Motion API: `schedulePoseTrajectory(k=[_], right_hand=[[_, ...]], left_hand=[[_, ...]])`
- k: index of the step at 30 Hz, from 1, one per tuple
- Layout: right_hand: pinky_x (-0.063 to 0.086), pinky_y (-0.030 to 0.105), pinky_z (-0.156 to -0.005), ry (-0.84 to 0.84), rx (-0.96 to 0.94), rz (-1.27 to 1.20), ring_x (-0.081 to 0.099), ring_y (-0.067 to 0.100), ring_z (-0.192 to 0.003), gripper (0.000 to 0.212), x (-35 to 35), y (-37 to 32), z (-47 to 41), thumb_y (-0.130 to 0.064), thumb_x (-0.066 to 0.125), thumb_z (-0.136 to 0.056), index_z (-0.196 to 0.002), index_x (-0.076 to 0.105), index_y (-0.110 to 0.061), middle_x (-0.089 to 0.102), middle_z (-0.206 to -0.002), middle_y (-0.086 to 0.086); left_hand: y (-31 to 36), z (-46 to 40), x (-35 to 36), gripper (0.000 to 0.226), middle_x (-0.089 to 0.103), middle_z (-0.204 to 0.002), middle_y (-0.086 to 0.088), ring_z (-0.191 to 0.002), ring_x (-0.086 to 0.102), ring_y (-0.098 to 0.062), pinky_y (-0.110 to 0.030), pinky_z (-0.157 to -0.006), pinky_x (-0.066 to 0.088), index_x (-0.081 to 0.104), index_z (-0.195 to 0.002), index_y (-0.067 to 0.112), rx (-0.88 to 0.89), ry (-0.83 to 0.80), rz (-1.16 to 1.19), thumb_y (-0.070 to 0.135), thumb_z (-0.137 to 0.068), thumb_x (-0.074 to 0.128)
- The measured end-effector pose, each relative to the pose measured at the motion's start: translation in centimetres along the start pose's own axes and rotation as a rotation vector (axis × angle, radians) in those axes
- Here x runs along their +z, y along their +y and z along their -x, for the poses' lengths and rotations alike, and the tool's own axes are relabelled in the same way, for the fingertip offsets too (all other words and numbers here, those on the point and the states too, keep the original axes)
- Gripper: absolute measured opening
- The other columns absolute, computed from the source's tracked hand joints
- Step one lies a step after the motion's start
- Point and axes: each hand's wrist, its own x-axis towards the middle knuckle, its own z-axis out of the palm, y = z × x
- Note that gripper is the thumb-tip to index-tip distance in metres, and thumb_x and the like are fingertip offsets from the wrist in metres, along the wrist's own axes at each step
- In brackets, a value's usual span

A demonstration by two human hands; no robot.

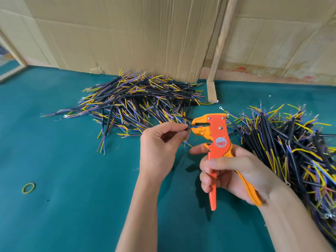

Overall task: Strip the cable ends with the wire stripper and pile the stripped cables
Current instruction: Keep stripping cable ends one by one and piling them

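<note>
My right hand (234, 171) grips the handles of an orange wire stripper (216, 135), whose jaws point left. My left hand (160, 144) pinches a short black cable (187, 128) between thumb and forefinger, with a thin wire end fed into the stripper's jaws. Other loose coloured wires of that cable hang below the jaws. A big pile of black cables with yellow, blue and brown ends (138, 100) lies behind my hands. A second heap of similar cables (291, 148) lies at the right.
The green table mat (72, 206) carries a yellow-green rubber band (28, 188) at the left and small bits of insulation near my hands. Cardboard sheets (127, 33) and a wooden post (221, 40) stand along the table's back edge.
</note>
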Motion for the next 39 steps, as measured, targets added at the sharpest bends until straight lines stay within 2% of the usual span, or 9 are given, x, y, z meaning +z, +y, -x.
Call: schedulePoseTrajectory(k=[8,13,20,23,27,39], right_hand=[[0.049,0.040,-0.055,-0.002,0.013,-0.017,0.051,0.028,-0.056,0.038,0.26,0.08,-0.06,-0.009,0.076,-0.077,-0.112,0.068,0.005,0.046,-0.070,0.014],[0.047,0.038,-0.053,-0.003,0.011,-0.025,0.049,0.026,-0.053,0.028,0.37,0.17,-0.11,-0.008,0.072,-0.084,-0.110,0.070,0.003,0.045,-0.067,0.011],[0.043,0.034,-0.050,0.017,0.012,-0.050,0.045,0.024,-0.048,0.023,0.72,0.28,-0.21,-0.010,0.070,-0.083,-0.104,0.073,-0.002,0.043,-0.063,0.009],[0.044,0.036,-0.050,0.001,0.003,-0.065,0.046,0.024,-0.049,0.025,0.72,0.28,-0.18,-0.012,0.072,-0.084,-0.106,0.073,-0.001,0.045,-0.064,0.010],[0.047,0.039,-0.054,-0.039,0.003,-0.050,0.051,0.027,-0.054,0.040,0.37,0.13,0.01,-0.016,0.080,-0.077,-0.112,0.070,0.002,0.049,-0.069,0.013],[0.050,0.043,-0.057,-0.034,-0.018,-0.027,0.054,0.030,-0.058,0.038,-0.01,0.10,0.04,-0.005,0.074,-0.078,-0.114,0.068,0.004,0.049,-0.070,0.015]], left_hand=[[-0.18,-0.06,0.08,0.021,0.076,-0.079,0.001,-0.073,0.068,-0.013,-0.031,-0.071,0.055,0.078,-0.088,0.016,0.026,-0.015,-0.002,-0.005,-0.085,0.074],[-0.26,-0.01,0.16,0.020,0.075,-0.078,0.001,-0.070,0.064,-0.011,-0.028,-0.070,0.051,0.078,-0.088,0.015,0.028,-0.027,-0.005,-0.005,-0.086,0.072],[-0.26,0.02,0.23,0.019,0.075,-0.077,-0.001,-0.070,0.064,-0.012,-0.028,-0.070,0.051,0.076,-0.087,0.011,0.029,-0.020,0.010,-0.006,-0.087,0.071],[-0.25,0.03,0.23,0.019,0.075,-0.077,-0.001,-0.071,0.065,-0.014,-0.032,-0.070,0.054,0.076,-0.086,0.012,0.029,-0.009,0.013,-0.006,-0.087,0.071],[-0.11,0.02,0.32,0.018,0.074,-0.076,-0.004,-0.070,0.064,-0.014,-0.030,-0.069,0.053,0.075,-0.086,0.011,0.037,-0.012,0.036,-0.007,-0.087,0.071],[0.00,0.02,0.20,0.018,0.073,-0.075,-0.002,-0.068,0.062,-0.011,-0.026,-0.068,0.051,0.074,-0.086,0.011,0.036,-0.014,0.065,-0.007,-0.088,0.070]])
